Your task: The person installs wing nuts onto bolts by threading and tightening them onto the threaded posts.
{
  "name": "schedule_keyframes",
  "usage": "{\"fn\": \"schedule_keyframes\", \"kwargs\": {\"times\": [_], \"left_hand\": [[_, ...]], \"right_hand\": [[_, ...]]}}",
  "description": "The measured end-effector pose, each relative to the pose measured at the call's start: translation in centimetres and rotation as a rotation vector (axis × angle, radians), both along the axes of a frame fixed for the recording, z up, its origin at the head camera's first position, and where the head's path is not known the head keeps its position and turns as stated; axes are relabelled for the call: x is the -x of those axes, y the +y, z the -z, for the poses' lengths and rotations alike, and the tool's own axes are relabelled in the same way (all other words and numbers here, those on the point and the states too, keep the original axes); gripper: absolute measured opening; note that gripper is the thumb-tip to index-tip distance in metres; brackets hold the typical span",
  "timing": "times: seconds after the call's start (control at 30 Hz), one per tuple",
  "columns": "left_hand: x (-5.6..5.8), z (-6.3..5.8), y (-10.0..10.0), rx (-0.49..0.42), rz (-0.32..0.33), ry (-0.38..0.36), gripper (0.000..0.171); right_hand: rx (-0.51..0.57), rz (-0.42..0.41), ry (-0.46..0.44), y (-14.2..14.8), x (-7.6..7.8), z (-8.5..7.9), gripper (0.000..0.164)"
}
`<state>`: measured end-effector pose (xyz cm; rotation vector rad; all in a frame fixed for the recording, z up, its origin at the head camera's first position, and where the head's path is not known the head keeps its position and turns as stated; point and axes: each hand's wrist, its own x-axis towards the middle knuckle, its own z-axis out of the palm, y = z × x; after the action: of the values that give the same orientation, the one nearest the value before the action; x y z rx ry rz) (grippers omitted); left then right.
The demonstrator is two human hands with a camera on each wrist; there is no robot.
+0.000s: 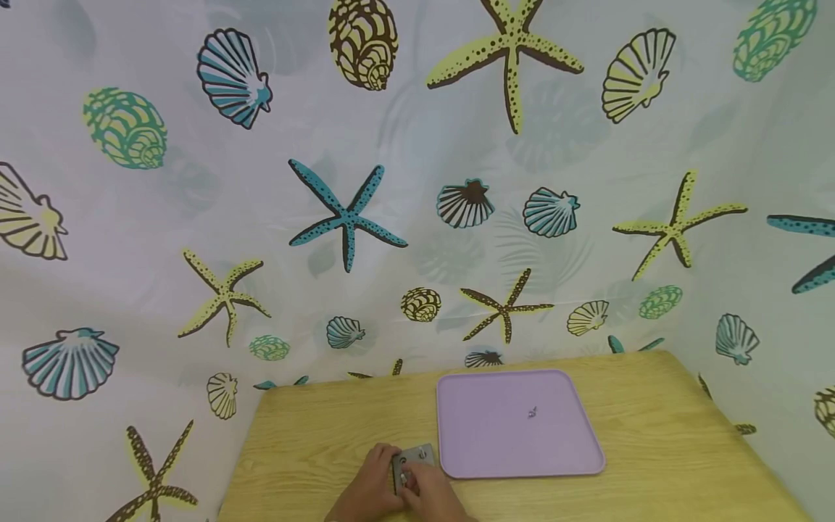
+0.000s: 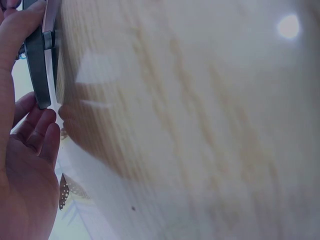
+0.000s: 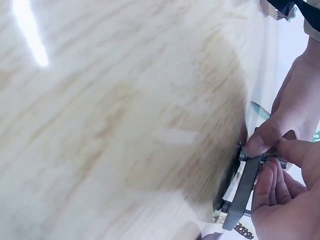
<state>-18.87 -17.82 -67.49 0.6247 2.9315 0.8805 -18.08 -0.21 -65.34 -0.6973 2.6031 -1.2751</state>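
Observation:
A small grey metal plate (image 1: pixel 425 452) with fasteners standing on its top lies on the wooden table, just left of a lilac tray. My left hand (image 1: pixel 370 484) grips it along the left side, thumb and fingers at opposite edges. In the right wrist view the plate (image 3: pixel 243 192) appears edge-on, with short dark posts below it. With thumb and fingertips my right hand (image 1: pixel 433 494) pinches a small metal fastener (image 1: pixel 406 478) on the plate's upper face. Those fingers partly hide the fastener, so its exact kind is unclear.
The lilac tray (image 1: pixel 502 457) has a low raised rim and stands right beside the plate. On it lies a little cluster of small metal parts (image 1: pixel 532 412). A curtain (image 1: pixel 417 145) printed with shells and starfish encloses the wooden table (image 1: pixel 313 413).

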Motion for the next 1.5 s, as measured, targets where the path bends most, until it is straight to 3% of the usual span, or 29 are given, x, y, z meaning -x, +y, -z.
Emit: {"fn": "schedule_keyframes", "kwargs": {"times": [0.3, 0.67, 0.97, 1.2, 1.4, 1.5], "left_hand": [[0.06, -0.07, 0.15, -0.009, 0.003, 0.005, 0.065], [0.05, -0.14, 0.45, 0.035, -0.043, -0.003, 0.058], [-0.16, -0.1, 0.12, 0.037, -0.046, -0.002, 0.065], [-0.17, 0.06, 0.04, 0.019, -0.039, -0.006, 0.066], [-0.06, 0.41, 0.12, 0.027, -0.022, 0.031, 0.061], [0.0, 0.45, 0.17, 0.031, -0.026, 0.028, 0.06]], "right_hand": [[-0.057, 0.05, 0.17, -0.18, -0.08, -0.28, 0.028], [-0.016, 0.097, 0.204, -0.18, -0.39, -0.64, 0.016], [0.029, 0.018, 0.053, -0.19, -0.48, -0.59, 0.028], [-0.006, 0.011, 0.126, -0.48, -0.52, -0.88, 0.031], [-0.02, 0.055, 0.219, -0.61, -0.55, -0.75, 0.021], [-0.037, 0.085, 0.222, -0.68, -0.45, -0.62, 0.017]]}}
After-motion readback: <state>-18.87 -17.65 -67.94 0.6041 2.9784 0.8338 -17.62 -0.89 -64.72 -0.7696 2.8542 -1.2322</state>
